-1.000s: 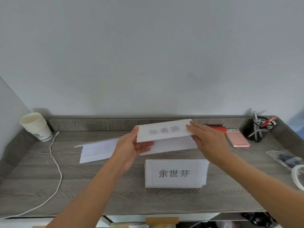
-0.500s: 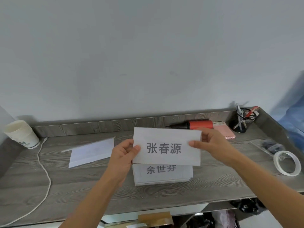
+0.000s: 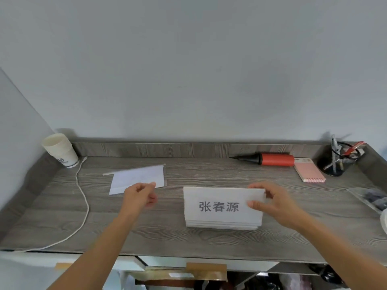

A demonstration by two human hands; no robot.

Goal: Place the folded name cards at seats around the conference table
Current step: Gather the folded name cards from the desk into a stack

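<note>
A stack of folded white name cards (image 3: pixel 219 206) stands on the grey wooden desk (image 3: pixel 188 235), the front card printed with three dark characters. My right hand (image 3: pixel 270 203) pinches the right end of the front card, thumb on its face and fingers over the top edge. My left hand (image 3: pixel 140 195) hovers left of the stack with loosely curled fingers and holds nothing. A loose folded white paper (image 3: pixel 138 178) lies flat behind my left hand.
Stacked paper cups (image 3: pixel 60 149) stand at the back left, with a white cable (image 3: pixel 82 197) running forward. A red and black hand pump (image 3: pixel 270 159), a pink notepad (image 3: pixel 308 169) and a black pen holder (image 3: pixel 339 160) sit at the back right. A clear bag (image 3: pixel 370 197) lies at the right edge.
The name card I held up in both hands now stands at the front of the stack. My left hand has let go and moved left.
</note>
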